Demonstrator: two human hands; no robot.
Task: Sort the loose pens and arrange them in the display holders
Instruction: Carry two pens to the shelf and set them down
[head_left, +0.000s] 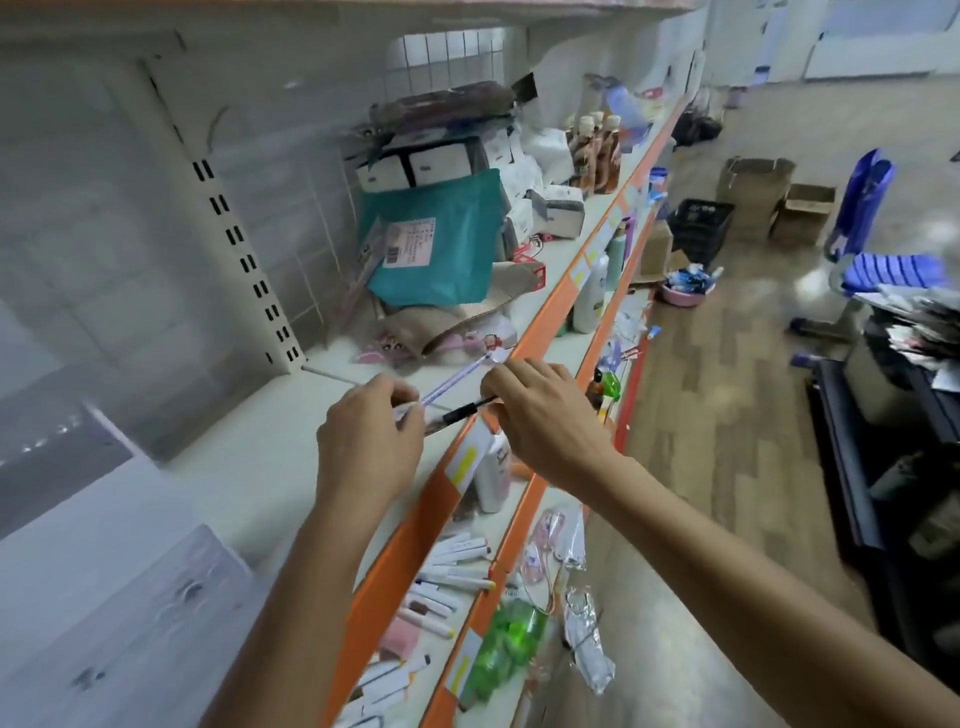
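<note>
Both my hands are raised over the front of a white shelf (249, 467) with an orange edge. My left hand (371, 436) grips the lower end of a pale purple pen (457, 376) that slants up to the right and ends in a small charm. A black pen (465, 410) lies just below it, and my right hand (540, 410) pinches its right end; its left end reaches my left fingers. Several loose white markers (447, 571) lie on the shelf below. No display holder is plainly visible.
A teal mailer bag (436, 244), white boxes (431, 161) and brown bottles (597, 150) crowd the shelf further along. White bottles (589, 296) and packets sit on lower shelves. Cardboard boxes (753, 192), a black crate (698, 223) and a pink basin (685, 293) stand on the wooden floor at right.
</note>
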